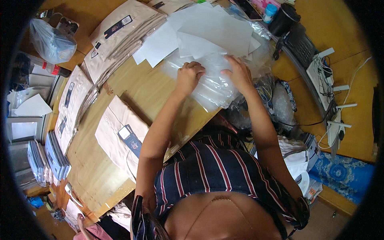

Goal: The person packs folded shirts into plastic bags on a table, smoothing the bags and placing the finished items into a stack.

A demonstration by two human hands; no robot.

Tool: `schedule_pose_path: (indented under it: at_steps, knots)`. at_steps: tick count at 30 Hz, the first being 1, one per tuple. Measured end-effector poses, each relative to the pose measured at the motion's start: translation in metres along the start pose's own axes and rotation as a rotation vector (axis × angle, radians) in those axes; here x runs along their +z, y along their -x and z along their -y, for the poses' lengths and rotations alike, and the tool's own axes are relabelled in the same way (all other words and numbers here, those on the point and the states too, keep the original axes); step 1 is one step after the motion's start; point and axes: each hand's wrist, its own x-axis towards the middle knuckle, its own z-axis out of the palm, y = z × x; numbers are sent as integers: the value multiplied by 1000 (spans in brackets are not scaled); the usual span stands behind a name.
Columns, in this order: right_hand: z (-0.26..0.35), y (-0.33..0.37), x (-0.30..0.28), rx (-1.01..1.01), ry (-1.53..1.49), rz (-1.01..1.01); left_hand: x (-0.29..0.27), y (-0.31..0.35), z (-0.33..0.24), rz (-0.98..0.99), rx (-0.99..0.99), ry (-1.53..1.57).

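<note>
A pile of clear plastic bags (214, 86) lies at the table's right end, with both hands on it. My left hand (189, 77) is closed at the pile's left side, its curled fingers pinching the film of a bag. My right hand (239, 76) rests on the pile's right side, thumb and forefinger apart. White paper sheets (218, 32) lie fanned out just beyond my fingers, partly over the bags. Left of my left forearm lies a folded beige garment (120, 130) with a dark blue tag (130, 140).
Stacks of bagged beige garments (120, 30) line the table's far and left edges. Blue folded garments (56, 154) stand farther left. A black cup (285, 19) and routers with cables (320, 72) are at the right. Another person's arm (82, 224) shows lower left.
</note>
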Motion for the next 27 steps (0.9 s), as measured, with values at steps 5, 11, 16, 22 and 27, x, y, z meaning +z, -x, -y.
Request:
schedule_pose_path:
  at_steps: [5,11,16,22,27]
  knots:
    - [0,-10,2,50,324,140,11,18,-19,-227,112,-248]
    - [34,-37,-71,-90,-295,309,16,23,-12,-298,117,-211]
    - [40,-96,-103,-108,-386,151,1,19,-15,-231,20,33]
    - [115,-121,-126,-397,-312,-137,-88,29,-78,-851,-16,138]
    - [192,-151,-138,-442,-542,-242,-83,34,-51,-178,280,-346]
